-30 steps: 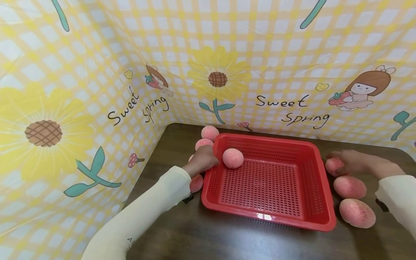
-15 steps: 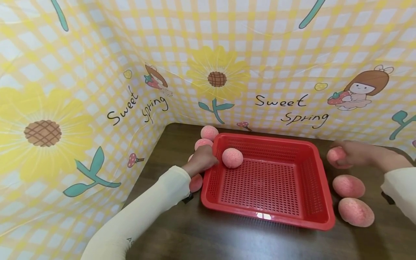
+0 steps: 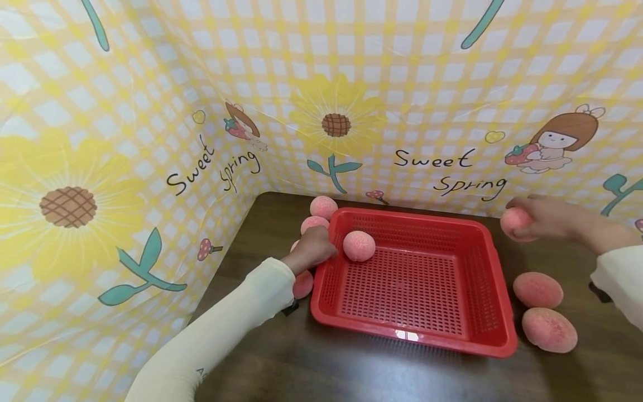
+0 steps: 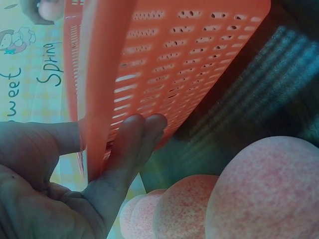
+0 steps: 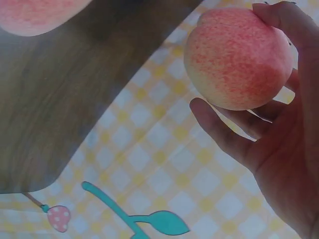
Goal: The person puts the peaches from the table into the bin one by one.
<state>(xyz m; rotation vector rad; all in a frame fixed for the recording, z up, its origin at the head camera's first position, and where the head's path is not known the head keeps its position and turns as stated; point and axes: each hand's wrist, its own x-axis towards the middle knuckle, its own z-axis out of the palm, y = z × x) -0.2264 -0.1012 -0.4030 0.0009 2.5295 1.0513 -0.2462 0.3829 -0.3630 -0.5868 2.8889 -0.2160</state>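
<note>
My left hand (image 3: pixel 313 247) pinches the left rim of a red perforated plastic basket (image 3: pixel 402 336), thumb on one side of the wall and fingers on the other in the left wrist view. Beyond the basket's far right corner, my right hand (image 3: pixel 550 219) holds a pink peach (image 5: pixel 239 59) up above the table, thumb on top and fingers beneath. Another peach (image 3: pixel 359 246) lies inside the basket near its left wall. Two more peaches, one (image 3: pixel 538 290) behind the other (image 3: pixel 550 330), rest on the table to the right of the basket.
Several peaches (image 3: pixel 324 207) line the table along the basket's left side, partly hidden by my left hand. The dark wooden table (image 3: pixel 351 374) meets a yellow checked cloth (image 3: pixel 427 100) at the back and left.
My right hand has lifted the farthest right-hand peach off the table, moving up and away from the two others. The left hand and the basket have stayed in place.
</note>
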